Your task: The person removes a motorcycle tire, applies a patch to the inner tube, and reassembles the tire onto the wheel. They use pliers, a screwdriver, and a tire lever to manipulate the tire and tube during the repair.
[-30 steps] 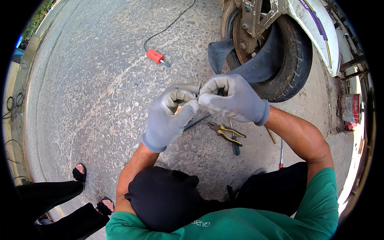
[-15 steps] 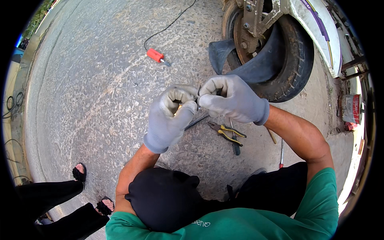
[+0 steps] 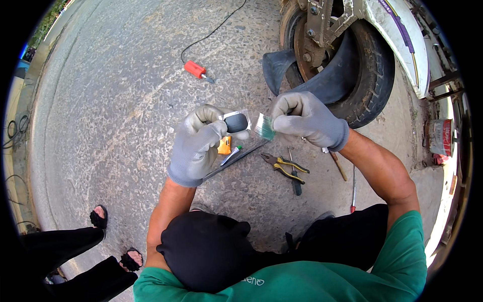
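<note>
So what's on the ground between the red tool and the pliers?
In the head view: an orange tube and a long metal tire lever, partly behind the left hand.

Left hand (image 3: 197,143) and right hand (image 3: 308,119) gloved, raised, each grip pinched closed

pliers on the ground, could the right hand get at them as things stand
Probably not at once: the right hand is gripping a clear film, so it is occupied. The pliers lie just below it on the concrete, uncovered.
</note>
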A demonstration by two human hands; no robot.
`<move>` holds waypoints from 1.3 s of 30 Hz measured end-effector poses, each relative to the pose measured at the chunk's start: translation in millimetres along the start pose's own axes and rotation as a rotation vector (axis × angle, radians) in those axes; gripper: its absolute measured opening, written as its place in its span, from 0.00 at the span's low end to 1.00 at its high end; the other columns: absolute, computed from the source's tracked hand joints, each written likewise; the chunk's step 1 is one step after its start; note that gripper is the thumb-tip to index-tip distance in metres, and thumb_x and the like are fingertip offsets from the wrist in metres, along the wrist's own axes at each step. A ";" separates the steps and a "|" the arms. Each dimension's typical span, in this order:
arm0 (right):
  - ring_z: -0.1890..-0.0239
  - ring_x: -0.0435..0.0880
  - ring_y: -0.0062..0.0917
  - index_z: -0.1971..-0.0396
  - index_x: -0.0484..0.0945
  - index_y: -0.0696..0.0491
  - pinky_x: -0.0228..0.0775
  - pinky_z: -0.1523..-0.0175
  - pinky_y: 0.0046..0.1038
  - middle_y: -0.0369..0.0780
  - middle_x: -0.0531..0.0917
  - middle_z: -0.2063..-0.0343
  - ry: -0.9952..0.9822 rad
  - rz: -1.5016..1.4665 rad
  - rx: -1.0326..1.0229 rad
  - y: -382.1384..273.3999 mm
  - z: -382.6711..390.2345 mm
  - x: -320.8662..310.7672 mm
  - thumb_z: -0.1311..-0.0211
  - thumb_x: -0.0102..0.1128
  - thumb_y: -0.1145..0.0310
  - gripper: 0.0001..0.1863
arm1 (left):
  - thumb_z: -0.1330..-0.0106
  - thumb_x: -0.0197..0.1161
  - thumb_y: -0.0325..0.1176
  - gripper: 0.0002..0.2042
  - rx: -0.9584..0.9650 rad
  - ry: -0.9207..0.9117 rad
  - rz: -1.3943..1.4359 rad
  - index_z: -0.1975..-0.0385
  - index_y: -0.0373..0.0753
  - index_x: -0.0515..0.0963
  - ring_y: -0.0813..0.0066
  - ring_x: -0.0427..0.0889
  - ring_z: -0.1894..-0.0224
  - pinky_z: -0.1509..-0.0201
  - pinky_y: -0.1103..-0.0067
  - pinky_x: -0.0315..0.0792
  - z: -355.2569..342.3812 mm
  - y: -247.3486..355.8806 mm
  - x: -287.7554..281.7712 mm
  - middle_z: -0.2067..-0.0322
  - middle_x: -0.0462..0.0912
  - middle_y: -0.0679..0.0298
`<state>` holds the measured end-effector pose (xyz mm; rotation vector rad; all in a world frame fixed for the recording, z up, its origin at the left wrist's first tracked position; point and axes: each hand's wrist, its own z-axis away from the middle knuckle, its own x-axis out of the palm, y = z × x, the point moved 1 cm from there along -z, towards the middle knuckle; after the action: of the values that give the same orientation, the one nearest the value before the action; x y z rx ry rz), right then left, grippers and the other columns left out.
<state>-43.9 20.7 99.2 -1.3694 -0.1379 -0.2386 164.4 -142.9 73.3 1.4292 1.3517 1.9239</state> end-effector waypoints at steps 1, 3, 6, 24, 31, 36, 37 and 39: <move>0.75 0.78 0.11 0.63 0.83 0.57 0.68 0.71 0.16 0.32 0.82 0.76 -0.005 -0.026 -0.004 -0.1 2.3 -3.1 0.32 0.70 0.64 0.11 | 0.32 0.60 0.27 0.06 -0.009 0.065 0.063 0.60 0.32 0.76 0.61 0.87 0.58 0.46 0.65 0.80 -0.6 1.9 -4.1 0.61 0.86 0.51; 0.76 0.79 0.14 0.65 0.84 0.56 0.70 0.70 0.20 0.34 0.82 0.77 -0.151 0.296 0.161 0.0 5.1 -2.0 0.32 0.70 0.60 0.13 | 0.31 0.60 0.27 0.06 0.049 0.084 0.113 0.59 0.34 0.76 0.60 0.88 0.58 0.46 0.64 0.80 -0.5 3.6 -24.7 0.60 0.87 0.52; 0.75 0.84 0.30 0.67 0.86 0.54 0.76 0.64 0.34 0.40 0.85 0.75 -0.505 1.062 0.354 14.2 3.6 25.3 0.32 0.65 0.55 0.16 | 0.31 0.61 0.27 0.06 0.075 0.077 0.098 0.57 0.36 0.76 0.59 0.88 0.55 0.44 0.61 0.81 0.3 1.8 -43.0 0.60 0.87 0.55; 0.56 0.84 0.38 0.62 0.86 0.55 0.76 0.50 0.39 0.43 0.85 0.59 0.302 1.807 -0.457 -17.5 6.0 -47.6 0.49 0.62 0.74 0.13 | 0.29 0.58 0.26 0.07 -0.068 0.126 -0.179 0.57 0.27 0.74 0.56 0.89 0.54 0.46 0.64 0.84 4.3 -4.1 -24.2 0.52 0.84 0.45; 0.52 0.83 0.39 0.65 0.86 0.53 0.74 0.50 0.40 0.43 0.82 0.60 0.331 2.004 -0.067 3.1 6.6 -45.3 0.46 0.63 0.73 0.08 | 0.29 0.59 0.26 0.07 -0.074 0.104 -0.152 0.57 0.28 0.74 0.57 0.89 0.54 0.45 0.64 0.84 4.9 -5.5 -20.2 0.54 0.85 0.46; 0.59 0.82 0.39 0.53 0.86 0.51 0.74 0.54 0.41 0.45 0.82 0.62 0.251 1.770 0.127 2.0 8.8 -64.6 0.43 0.65 0.72 0.16 | 0.30 0.61 0.27 0.08 -0.075 0.096 -0.158 0.58 0.29 0.75 0.58 0.89 0.54 0.44 0.64 0.84 3.6 -7.7 -20.6 0.56 0.85 0.48; 0.63 0.82 0.38 0.52 0.86 0.51 0.74 0.56 0.40 0.45 0.81 0.65 0.231 1.695 0.096 0.7 9.4 -70.9 0.44 0.63 0.73 0.17 | 0.30 0.61 0.27 0.08 -0.065 0.104 -0.169 0.58 0.29 0.75 0.59 0.89 0.54 0.45 0.65 0.84 2.2 -7.7 -19.6 0.56 0.85 0.48; 0.66 0.82 0.35 0.54 0.86 0.52 0.74 0.57 0.36 0.45 0.83 0.67 0.196 1.503 0.148 -9.4 10.2 -78.2 0.43 0.62 0.74 0.16 | 0.30 0.62 0.28 0.09 -0.050 0.087 -0.178 0.57 0.29 0.75 0.60 0.89 0.54 0.45 0.65 0.83 -3.5 -6.6 -15.5 0.57 0.86 0.48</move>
<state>-121.5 35.9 91.8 -0.9854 0.9981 0.8771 166.1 -153.3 59.7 1.1715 1.4082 1.9082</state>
